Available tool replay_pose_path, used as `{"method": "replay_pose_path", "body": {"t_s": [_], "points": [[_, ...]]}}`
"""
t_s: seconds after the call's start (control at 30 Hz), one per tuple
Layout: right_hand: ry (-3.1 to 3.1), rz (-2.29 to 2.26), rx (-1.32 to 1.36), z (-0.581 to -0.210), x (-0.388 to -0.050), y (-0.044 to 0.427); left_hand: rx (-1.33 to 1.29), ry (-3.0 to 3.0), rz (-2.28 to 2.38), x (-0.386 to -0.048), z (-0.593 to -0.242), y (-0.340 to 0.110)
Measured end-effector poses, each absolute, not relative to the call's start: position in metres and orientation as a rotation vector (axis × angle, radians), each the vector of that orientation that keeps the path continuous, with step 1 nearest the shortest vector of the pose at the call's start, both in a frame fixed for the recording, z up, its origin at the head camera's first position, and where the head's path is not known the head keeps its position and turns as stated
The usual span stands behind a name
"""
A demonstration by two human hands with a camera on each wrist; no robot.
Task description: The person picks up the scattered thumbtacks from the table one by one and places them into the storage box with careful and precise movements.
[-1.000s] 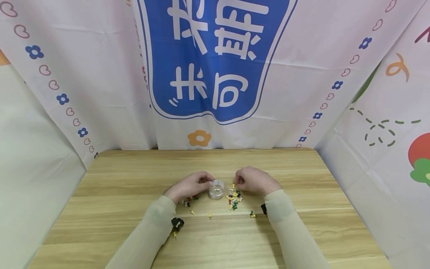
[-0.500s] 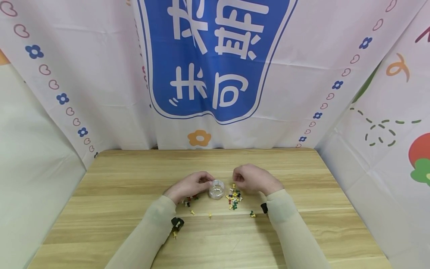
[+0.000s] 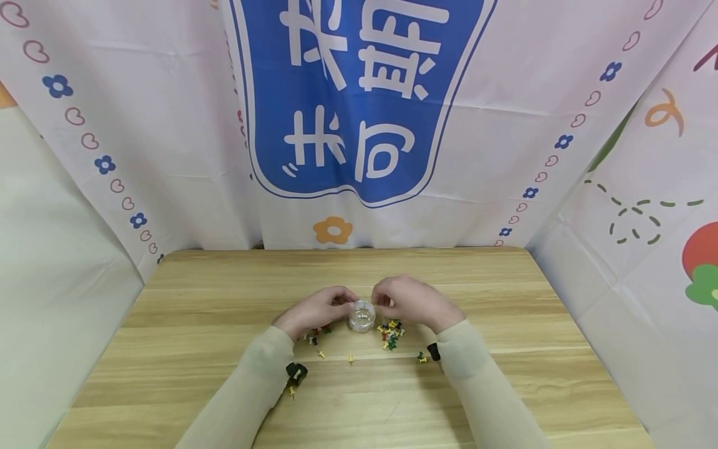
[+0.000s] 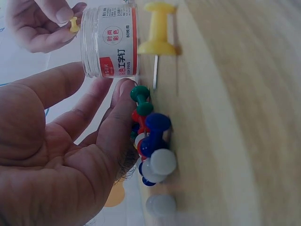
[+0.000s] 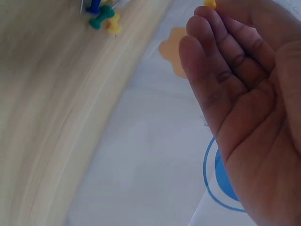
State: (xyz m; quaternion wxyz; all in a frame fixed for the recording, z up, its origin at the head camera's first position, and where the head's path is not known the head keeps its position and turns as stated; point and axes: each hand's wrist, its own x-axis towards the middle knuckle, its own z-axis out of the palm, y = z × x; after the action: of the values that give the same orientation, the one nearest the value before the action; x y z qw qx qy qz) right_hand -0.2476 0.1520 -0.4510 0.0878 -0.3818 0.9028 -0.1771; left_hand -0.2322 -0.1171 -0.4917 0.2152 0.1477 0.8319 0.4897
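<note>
A small clear round jar (image 3: 361, 323) stands on the table, a pale pin visible within it. My left hand (image 3: 316, 312) holds its left side between thumb and fingers; the left wrist view shows the jar's red-and-white label (image 4: 118, 42). Just right of the jar is my right hand (image 3: 417, 302), which pinches a yellow push pin (image 4: 74, 24) near the jar's mouth. That pin (image 5: 209, 3) is partly cut off in the right wrist view. Mixed-colour push pins (image 3: 391, 335) lie in a pile below my right hand, and more (image 4: 157, 141) lie beside my left hand.
Single yellow pins (image 3: 351, 359) lie nearer the front of the wooden table (image 3: 348, 411). A green and yellow pair (image 3: 422, 358) sits by the right sleeve. Behind the table hangs a printed white cloth (image 3: 185, 187).
My right hand has moved left from beyond the pin pile to the jar's right side, covering the pile's upper part. My left hand and the jar have stayed in place.
</note>
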Motion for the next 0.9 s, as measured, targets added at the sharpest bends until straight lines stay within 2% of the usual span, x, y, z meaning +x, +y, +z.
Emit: {"method": "replay_pose_path", "body": {"t_s": [0.4, 0.9], "points": [[2.670, -0.508, -1.199, -0.456, -0.244, 0.144, 0.403, 2.296, 1.376, -0.233, -0.494, -0.116], [2.732, -0.500, -1.024, -0.459, -0.258, 0.169, 0.369, 2.289, 1.387, -0.232, -0.493, -0.116]]}}
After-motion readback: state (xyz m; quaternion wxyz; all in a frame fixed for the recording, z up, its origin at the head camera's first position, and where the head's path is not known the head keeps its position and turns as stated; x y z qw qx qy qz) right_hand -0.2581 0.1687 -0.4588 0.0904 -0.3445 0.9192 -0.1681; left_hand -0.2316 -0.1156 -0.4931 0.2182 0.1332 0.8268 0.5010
